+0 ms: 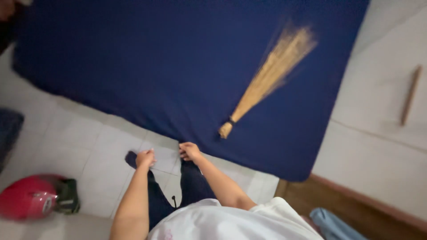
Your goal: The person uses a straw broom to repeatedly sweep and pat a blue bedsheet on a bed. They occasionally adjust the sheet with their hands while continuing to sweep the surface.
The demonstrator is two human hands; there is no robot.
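Hands down at near edge of the bed: left hand (pixel 145 158) curled into a loose fist just short of the dark blue sheet (pixel 178 71), apparently holding nothing. Can't tell for sure, palm side is hidden. Right hand (pixel 190 151) sits right at the sheet's near hem, fingers bent as if pinching or touching the cloth; frame is too blurred to confirm a real grip.

Sheet covers the whole mattress, running from far left to the near right corner, where it drapes over a wooden bed frame (pixel 356 209). Stick broom (pixel 267 80) lies loose on top of the sheet, right of centre, bound handle end near, bristles fanned toward the far right.

Judgement on doing this well: get both hands on the hem, set apart, and pull evenly so the cloth goes taut without skewing. Broom is unsecured on the fabric, so a sharp tug would likely shift or roll it; keep the pull slow and low.

Containers: none showing contents. Red helmet (pixel 31 198) sits on the tiled floor (pixel 89 138) near left, with dark cloth or strap just beside it; its opening isn't visible, so I can't say what's inside. Wooden stick (pixel 410 94) lies far right, well apart from the hands.
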